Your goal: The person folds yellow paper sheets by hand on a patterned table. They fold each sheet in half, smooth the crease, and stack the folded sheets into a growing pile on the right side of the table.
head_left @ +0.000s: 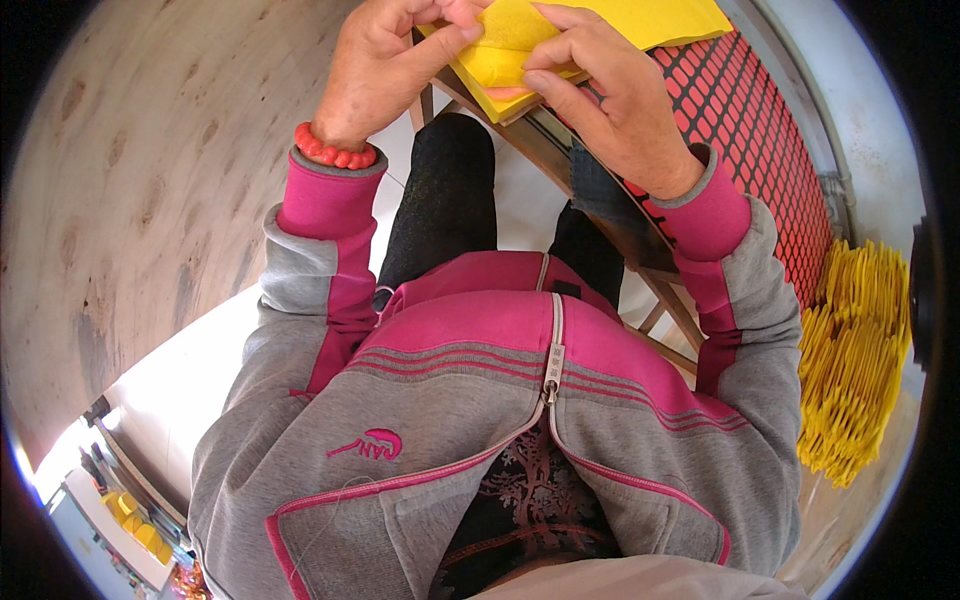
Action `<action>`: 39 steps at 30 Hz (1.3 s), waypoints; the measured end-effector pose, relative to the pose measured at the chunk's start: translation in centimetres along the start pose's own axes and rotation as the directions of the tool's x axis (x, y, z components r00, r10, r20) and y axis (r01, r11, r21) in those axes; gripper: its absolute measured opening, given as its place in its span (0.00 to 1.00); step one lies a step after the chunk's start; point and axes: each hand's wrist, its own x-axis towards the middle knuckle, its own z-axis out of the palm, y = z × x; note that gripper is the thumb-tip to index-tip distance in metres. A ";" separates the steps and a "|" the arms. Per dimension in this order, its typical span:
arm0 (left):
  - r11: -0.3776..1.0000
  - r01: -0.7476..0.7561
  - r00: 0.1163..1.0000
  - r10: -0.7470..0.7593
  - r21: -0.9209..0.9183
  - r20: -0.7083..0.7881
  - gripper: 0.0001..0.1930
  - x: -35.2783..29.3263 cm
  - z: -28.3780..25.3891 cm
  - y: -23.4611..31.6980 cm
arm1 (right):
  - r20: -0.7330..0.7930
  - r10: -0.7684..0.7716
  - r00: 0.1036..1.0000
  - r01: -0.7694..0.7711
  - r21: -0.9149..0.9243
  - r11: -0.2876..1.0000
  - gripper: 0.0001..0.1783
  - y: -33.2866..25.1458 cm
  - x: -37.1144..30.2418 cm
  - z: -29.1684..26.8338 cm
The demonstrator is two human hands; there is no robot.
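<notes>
Yellow paper [503,66] with a fold across it lies between my two hands at the top of the view. My left hand [378,75], with a red bead bracelet [335,150] at the wrist, pinches its left edge between thumb and fingers. On the other side my right hand [628,115] has thumb and forefinger closed on the paper's right edge. More yellow paper [670,20] stretches out behind my right hand. The upper fingertips of my left hand are cut off by the frame.
A red surface with black mesh [745,120] lies to the right, on a wooden frame [560,160]. Beyond it stands a thick pile of folded yellow papers [850,370]. A large pale wooden board [150,190] fills the left. Small yellow items [140,525] show at lower left.
</notes>
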 end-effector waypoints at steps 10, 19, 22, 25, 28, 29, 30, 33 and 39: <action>0.921 -0.255 0.950 0.182 0.293 0.255 0.06 0.6 -1.2 1.6 | 0.004 0.059 0.998 -0.059 0.033 0.998 0.06 0.0 0.0 -0.1; 0.916 -0.242 0.950 0.156 0.320 0.270 0.06 0.6 -1.0 2.1 | 0.016 -0.042 0.999 0.041 0.037 0.998 0.07 0.0 0.2 0.0; 0.906 -0.270 0.941 0.177 0.325 0.288 0.07 0.6 -1.1 2.2 | 0.020 0.014 1.000 -0.015 0.056 0.998 0.06 0.0 0.1 0.1; 0.897 -0.291 0.933 0.189 0.334 0.305 0.07 0.7 -1.2 2.1 | 0.013 0.054 0.998 -0.054 0.076 0.996 0.06 -0.1 0.0 0.2; 0.875 -0.297 0.934 0.182 0.383 0.307 0.08 0.7 -1.3 1.9 | 0.012 0.117 0.993 -0.118 0.126 0.985 0.07 0.0 -0.2 0.2; 0.868 -0.300 0.934 0.185 0.395 0.305 0.08 0.7 -1.3 1.7 | 0.007 0.129 0.992 -0.129 0.137 0.982 0.07 0.1 -0.2 0.2; 0.861 -0.305 0.934 0.187 0.406 0.304 0.08 0.7 -1.3 1.6 | 0.002 0.141 0.990 -0.140 0.148 0.979 0.07 0.1 -0.3 0.3; 0.870 -0.249 0.958 0.158 0.426 0.238 0.05 0.4 -1.0 1.1 | -0.061 0.007 0.998 -0.004 0.047 0.999 0.06 0.6 -0.4 0.5; 0.996 0.024 0.999 -0.021 0.090 -0.035 0.03 -0.3 0.2 -0.5 | -0.207 0.295 0.933 -0.195 0.396 0.897 0.07 -0.3 0.1 -0.3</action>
